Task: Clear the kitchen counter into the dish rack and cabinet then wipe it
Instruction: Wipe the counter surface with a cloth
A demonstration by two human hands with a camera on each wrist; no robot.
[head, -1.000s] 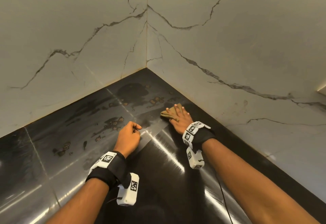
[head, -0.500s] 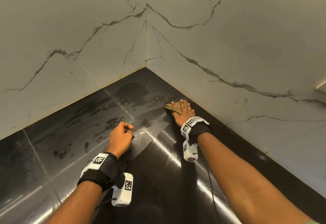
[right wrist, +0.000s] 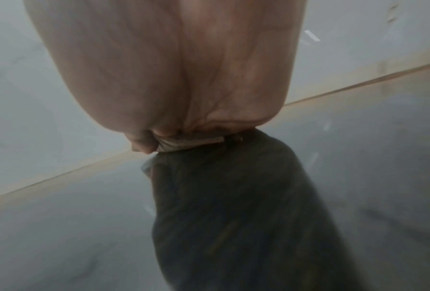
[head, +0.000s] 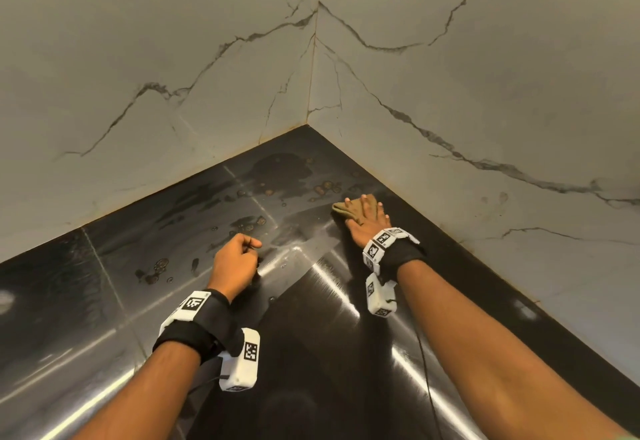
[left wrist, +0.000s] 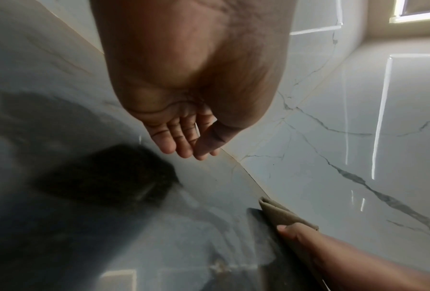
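Observation:
An olive-tan cloth (head: 341,211) lies on the black counter (head: 311,335) close to the right wall. My right hand (head: 367,218) presses flat on it with straight fingers. In the left wrist view the folded cloth (left wrist: 281,214) shows under the right hand's fingers (left wrist: 298,234). The right wrist view has the cloth's edge (right wrist: 191,143) under my palm (right wrist: 171,78). My left hand (head: 239,259) rests on the counter to the left as a fist and holds nothing. Its curled fingers (left wrist: 189,145) show in the left wrist view.
Two marble-tiled walls (head: 485,110) meet in a corner behind the counter. Brownish spots and wet smears (head: 322,190) sit between the cloth and the corner. More spots (head: 249,225) lie by the left fist, and others (head: 156,266) farther left.
My right hand slid the cloth a short way toward the corner along the right wall and back again. The left fist has stayed about where it was.

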